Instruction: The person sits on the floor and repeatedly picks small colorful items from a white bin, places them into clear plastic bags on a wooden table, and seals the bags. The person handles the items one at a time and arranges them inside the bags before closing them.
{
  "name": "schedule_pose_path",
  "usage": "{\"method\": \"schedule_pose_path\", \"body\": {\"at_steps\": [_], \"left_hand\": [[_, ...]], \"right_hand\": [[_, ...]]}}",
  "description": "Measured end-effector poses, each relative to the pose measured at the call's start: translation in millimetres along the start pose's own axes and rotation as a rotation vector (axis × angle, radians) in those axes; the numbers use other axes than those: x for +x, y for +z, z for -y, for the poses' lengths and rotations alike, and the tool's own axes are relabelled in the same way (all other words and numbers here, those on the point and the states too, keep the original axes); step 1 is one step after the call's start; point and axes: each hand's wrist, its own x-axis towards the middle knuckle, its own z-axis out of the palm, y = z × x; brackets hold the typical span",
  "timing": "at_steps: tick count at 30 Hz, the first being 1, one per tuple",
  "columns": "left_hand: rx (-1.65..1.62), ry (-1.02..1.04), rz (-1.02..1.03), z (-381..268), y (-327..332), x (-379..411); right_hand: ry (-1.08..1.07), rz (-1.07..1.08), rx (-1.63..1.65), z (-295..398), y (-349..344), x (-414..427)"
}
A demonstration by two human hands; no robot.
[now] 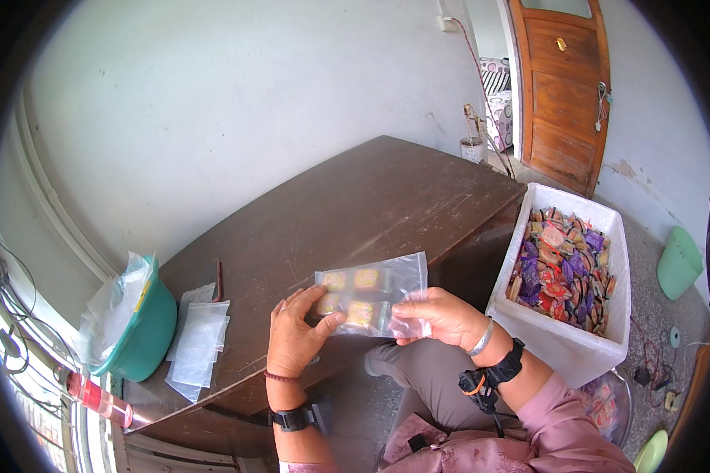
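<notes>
A clear plastic bag (403, 284) with several small square wrapped pieces inside is held between both hands at the front edge of the dark wooden table (343, 201). My left hand (299, 328) grips its left end, thumb over a lower piece and fingers at the left side. My right hand (441, 316) pinches the bag's right end between thumb and fingers. Empty flat clear plastic bags (198, 343) lie on the table to the left of my left hand. A white foam box (559, 349) full of small wrapped snacks (559, 266) stands to the right of the table.
A teal plastic basin (148, 340) holding clear bags stands at the table's left end, with a pink bottle (99, 399) near it. A dark flat object with a reddish edge (218, 281) lies behind the flat bags. A green bin (679, 263) and cables (654, 360) are on the floor at right.
</notes>
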Motion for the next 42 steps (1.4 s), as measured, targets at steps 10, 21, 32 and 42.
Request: {"method": "schedule_pose_path", "body": {"at_steps": [10, 21, 32, 42], "left_hand": [[-0.049, 0.064, 0.009, -2.9, -1.9, 0.7], [-0.045, 0.053, 0.038, -3.8, -3.5, -0.3], [-0.044, 0.053, 0.037, -4.8, -3.7, -0.3], [-0.08, 0.053, 0.045, -5.2, -5.6, -0.7]], "right_hand": [[0.016, -0.003, 0.089, 3.7, 10.2, -0.2], [-0.039, -0.075, 0.026, -2.7, 5.9, 6.9], [-0.116, -0.246, -0.12, -7.7, 26.4, 18.2], [-0.244, -0.272, -0.018, -15.7, 19.4, 21.3]]}}
